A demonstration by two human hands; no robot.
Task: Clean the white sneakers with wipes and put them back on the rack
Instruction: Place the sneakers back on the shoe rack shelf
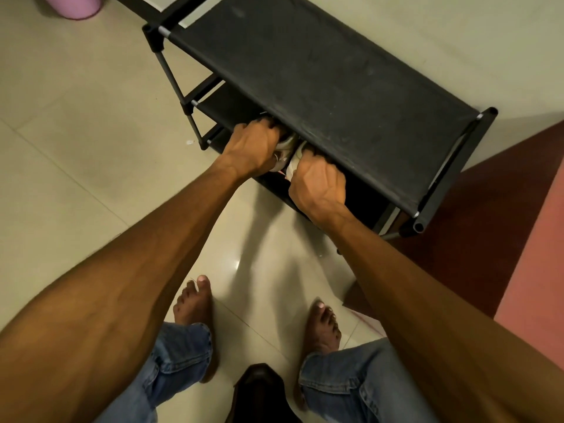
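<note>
Pale, glossy floor tiles (91,148) fill the room, with a reddish mat (476,239) at 3 o'clock and a pink tub (76,6) at 11 o'clock. A black rack (320,71) of thin tubes and fabric shelves runs from 12 toward 3 o'clock.

The white sneakers (288,154) sit side by side on a lower shelf, just above the centre of the view. They are mostly hidden under the front edge of the top shelf, so only their near ends show. The left hand (253,145) is curled over the near end of the sneaker on the 9 o'clock side. The right hand (317,184) has its fingers closed on the near end of the other, one shoe per hand. No wipes are in view, and I cannot tell whether the shoes are coming out or going in.

Shoes like these are probably light, with soft uppers that give under a squeeze and a firmer sole and heel. The heel is likely the best hold, with fingers hooked inside the collar and the thumb outside. That keeps the grip off the white upper. Clearance under the top shelf looks low, so they should travel flat, along the 6-to-12 o'clock line. The fabric shelf may sag, and the light frame may shift if it is pushed.
</note>
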